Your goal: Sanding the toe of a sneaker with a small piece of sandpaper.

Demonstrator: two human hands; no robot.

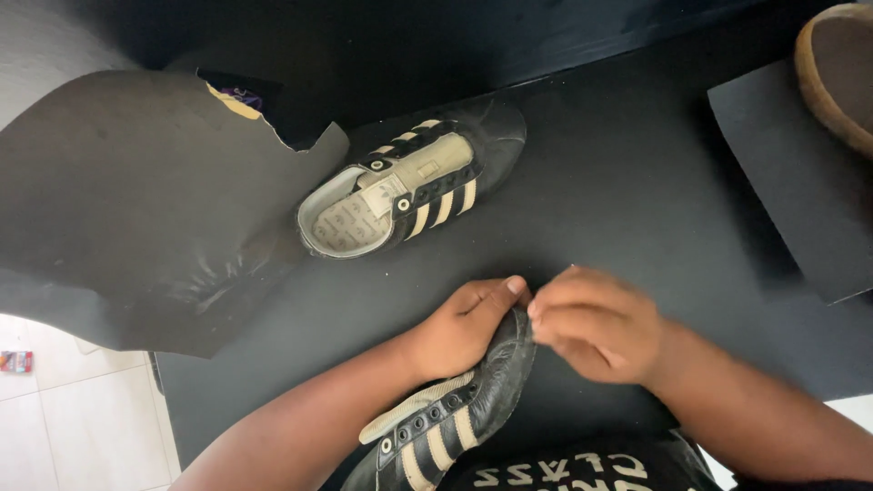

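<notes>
My left hand grips the toe end of a black leather shoe with cream stripes, which lies near the front edge of a black table. My right hand has its fingers pinched together right at the shoe's toe tip, touching the left thumb. What the pinched fingers hold is too small to tell. A second matching shoe, unlaced with a cream tongue and insole, lies on its own farther back on the table.
A large torn sheet of dark material overhangs the table's left side. A smaller dark sheet lies at the right with a tan-rimmed sole on it. White tiled floor shows at the lower left.
</notes>
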